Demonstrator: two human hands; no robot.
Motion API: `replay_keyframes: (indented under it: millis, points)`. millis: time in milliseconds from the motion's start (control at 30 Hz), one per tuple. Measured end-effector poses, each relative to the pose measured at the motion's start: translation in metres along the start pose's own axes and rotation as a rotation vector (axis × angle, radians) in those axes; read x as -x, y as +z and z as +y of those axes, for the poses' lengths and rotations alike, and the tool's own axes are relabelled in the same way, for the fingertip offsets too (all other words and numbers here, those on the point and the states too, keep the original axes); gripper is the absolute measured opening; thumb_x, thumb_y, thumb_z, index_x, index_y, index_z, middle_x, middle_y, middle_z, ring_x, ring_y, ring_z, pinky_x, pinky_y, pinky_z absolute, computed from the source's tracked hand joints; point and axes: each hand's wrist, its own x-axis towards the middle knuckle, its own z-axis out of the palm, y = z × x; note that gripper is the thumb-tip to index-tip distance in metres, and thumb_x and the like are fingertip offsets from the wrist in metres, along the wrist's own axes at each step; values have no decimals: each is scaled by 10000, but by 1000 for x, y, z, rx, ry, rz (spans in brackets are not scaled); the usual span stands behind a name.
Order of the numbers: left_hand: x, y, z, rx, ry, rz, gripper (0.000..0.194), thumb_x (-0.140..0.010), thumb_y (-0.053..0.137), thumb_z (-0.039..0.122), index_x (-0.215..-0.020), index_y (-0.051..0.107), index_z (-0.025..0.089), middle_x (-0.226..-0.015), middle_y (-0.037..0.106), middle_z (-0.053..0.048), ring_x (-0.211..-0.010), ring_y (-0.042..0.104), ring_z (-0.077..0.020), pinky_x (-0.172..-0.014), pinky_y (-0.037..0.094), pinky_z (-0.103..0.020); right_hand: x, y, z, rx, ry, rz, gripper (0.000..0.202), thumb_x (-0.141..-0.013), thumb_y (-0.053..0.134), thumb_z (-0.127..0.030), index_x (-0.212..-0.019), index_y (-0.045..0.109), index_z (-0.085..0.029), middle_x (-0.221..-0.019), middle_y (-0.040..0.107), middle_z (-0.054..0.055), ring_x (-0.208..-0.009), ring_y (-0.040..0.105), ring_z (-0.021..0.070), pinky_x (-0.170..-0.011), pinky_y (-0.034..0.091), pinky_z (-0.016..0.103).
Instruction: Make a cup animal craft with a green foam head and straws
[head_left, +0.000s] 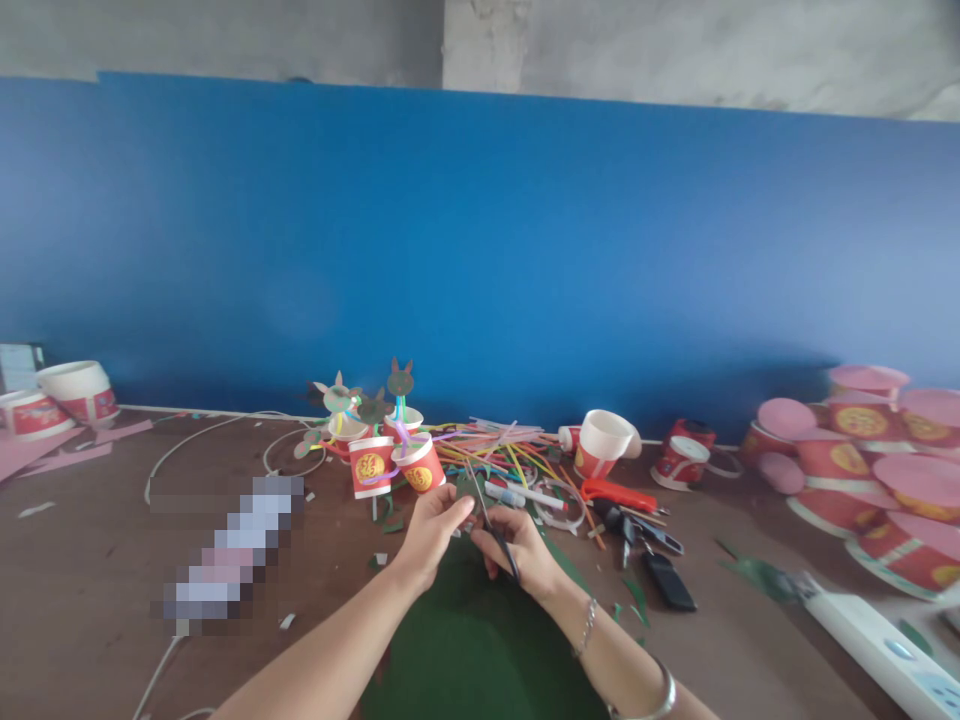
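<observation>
My left hand (439,530) pinches a small piece of dark green paper (466,488) between thumb and fingers. Black-handled scissors (512,562) are gripped in my right hand (525,550), their blades pointing up and away beside the green piece. Whether the blades touch the paper I cannot tell. Under both hands lies a large dark green sheet (472,650). Just beyond my left hand stand red and white paper cups (370,468) with coloured pipe cleaners and small animal-face cutouts (400,382) on top. A white marker (536,496) lies past my right hand.
Loose pipe cleaners (517,450) spread along the blue partition (480,250). To the right are an orange-red cutter (619,494), keys with a black fob (670,580), a power strip (877,640) and stacked cups with pink discs (862,470). A pixelated object with a cable (232,560) lies left.
</observation>
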Motion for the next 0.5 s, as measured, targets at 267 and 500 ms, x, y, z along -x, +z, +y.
replay_keyframes:
  millis: [267,500]
  points:
    - [-1,-1,0,-2,7,-27,242,-682,687,343,-630,555,147,-611,618,-3,-581,545,-112,-594,397,-222,0,-1,0,19,8,2,351,-706,646,-485,-679,547,-150,-420,463,-66,-315,417,60,-317,341,170]
    - [0,0,-1,24,-2,12,261,-660,707,348,-636,533,156,-577,595,14,-524,500,-89,-540,362,-202,0,-1,0,35,5,9,334,-716,637,-467,-739,594,-137,-415,466,-64,-309,417,60,-310,335,165]
